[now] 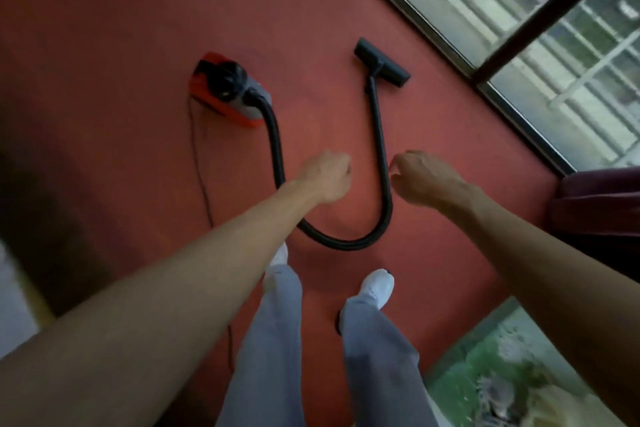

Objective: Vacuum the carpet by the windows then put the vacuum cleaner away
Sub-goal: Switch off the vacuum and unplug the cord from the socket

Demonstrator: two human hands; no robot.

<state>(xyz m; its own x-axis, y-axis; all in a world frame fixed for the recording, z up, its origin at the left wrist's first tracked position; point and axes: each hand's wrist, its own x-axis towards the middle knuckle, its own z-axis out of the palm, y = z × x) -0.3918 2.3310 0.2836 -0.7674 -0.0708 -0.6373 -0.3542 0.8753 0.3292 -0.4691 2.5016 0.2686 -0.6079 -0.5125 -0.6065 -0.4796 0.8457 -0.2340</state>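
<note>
Both hands are stretched out ahead over the floor, each with its fingers loosely curled downward and nothing in them. The left hand (329,178) and the right hand (424,180) hang side by side with a gap between them, backs turned up.

The vacuum cleaner (228,90), a red and black canister, sits on the red carpet (104,45) beyond the left hand and a little to its left. Its black hose (346,243) leaves the canister, passes under the left wrist, bends in a wide U near the person's feet, then runs up through the gap between the two hands, closer to the right hand's fingertips than to the left hand. Neither hand has hold of it. Past the hands the hose joins a straight tube (375,114) ending in the dark floor head (381,62), which lies flat on the carpet near the windows (519,28).

A thin power cord (201,163) trails from the canister along the carpet to the left of the left forearm. Grey trousers (273,340) and a white shoe (377,288) show below the arms.
</note>
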